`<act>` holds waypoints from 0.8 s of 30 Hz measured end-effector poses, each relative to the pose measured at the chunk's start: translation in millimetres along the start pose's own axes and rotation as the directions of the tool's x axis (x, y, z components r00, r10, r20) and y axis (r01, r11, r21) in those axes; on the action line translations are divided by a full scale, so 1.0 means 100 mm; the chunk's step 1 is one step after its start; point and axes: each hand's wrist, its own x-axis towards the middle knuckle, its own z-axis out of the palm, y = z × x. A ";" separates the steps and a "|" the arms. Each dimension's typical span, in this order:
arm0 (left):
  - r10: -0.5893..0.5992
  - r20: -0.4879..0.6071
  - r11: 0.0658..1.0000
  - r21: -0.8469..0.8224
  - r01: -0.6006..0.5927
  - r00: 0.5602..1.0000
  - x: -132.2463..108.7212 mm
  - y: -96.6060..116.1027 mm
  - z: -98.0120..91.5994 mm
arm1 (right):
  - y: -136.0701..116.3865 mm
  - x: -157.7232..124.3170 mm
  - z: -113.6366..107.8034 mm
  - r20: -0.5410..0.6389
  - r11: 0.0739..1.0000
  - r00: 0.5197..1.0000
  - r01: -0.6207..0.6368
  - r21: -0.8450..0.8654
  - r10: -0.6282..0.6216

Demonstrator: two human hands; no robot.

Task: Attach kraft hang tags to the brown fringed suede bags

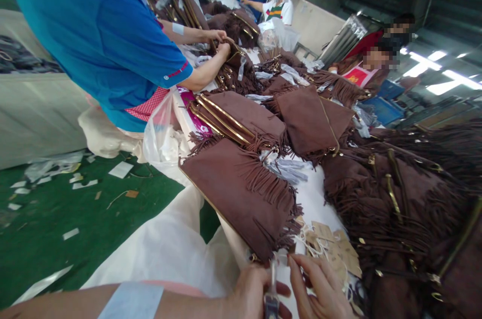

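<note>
At the bottom centre, my left hand [252, 286] is closed around a clear-wrapped strap end [271, 304] with a dark, metal-looking fitting. It is beside the lower corner of a brown fringed bag [237, 193] with a gold zip edge, which lies flat at the table's near side. My right hand [320, 284] is just to the right, thumb and fingertips pinched together close to the clear wrapping. What that pinch holds is too small to make out. Tan paper tags [331, 244] with white strings lie beyond my right hand.
Brown fringed bags [391, 198] are heaped at right; another bag [312, 118] and gold-edged bags [233, 113] lie farther up the table. A co-worker in a blue shirt [124, 33] handles a bag at left. Scraps [120, 169] litter the green floor. Other people work farther back.
</note>
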 end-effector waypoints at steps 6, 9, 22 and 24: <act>-0.162 -0.004 0.987 -0.010 0.162 0.987 -0.15 0.14 0.10 | -0.02 -0.02 0.02 0.013 1.000 1.000 -0.017 0.027 0.016; -0.078 -0.111 0.996 0.025 0.081 0.991 -0.13 0.12 0.14 | -0.04 -0.03 0.02 -0.010 0.998 0.999 -0.040 0.051 0.041; 0.107 -0.117 0.984 0.154 -0.088 0.987 -0.05 0.01 0.11 | -0.11 -0.07 0.08 -0.062 0.974 0.985 -0.146 0.175 0.159; 0.113 -0.096 0.987 0.126 -0.101 0.989 -0.03 0.01 0.10 | -0.13 -0.07 0.08 -0.060 0.971 0.985 -0.147 0.187 0.161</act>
